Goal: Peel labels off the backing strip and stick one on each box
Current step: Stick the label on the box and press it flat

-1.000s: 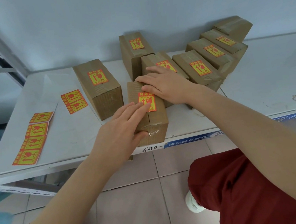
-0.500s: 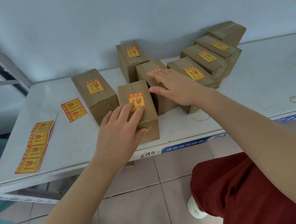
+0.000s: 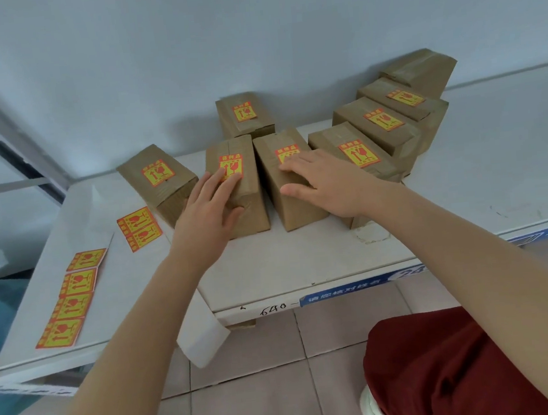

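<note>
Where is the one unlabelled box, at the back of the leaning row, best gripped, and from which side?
Likely its right end, reached from above and the right. The unlabelled box lies tilted at the wall, its front side covered by the labelled box ahead of it, so only the taped top and right end show free.
</note>
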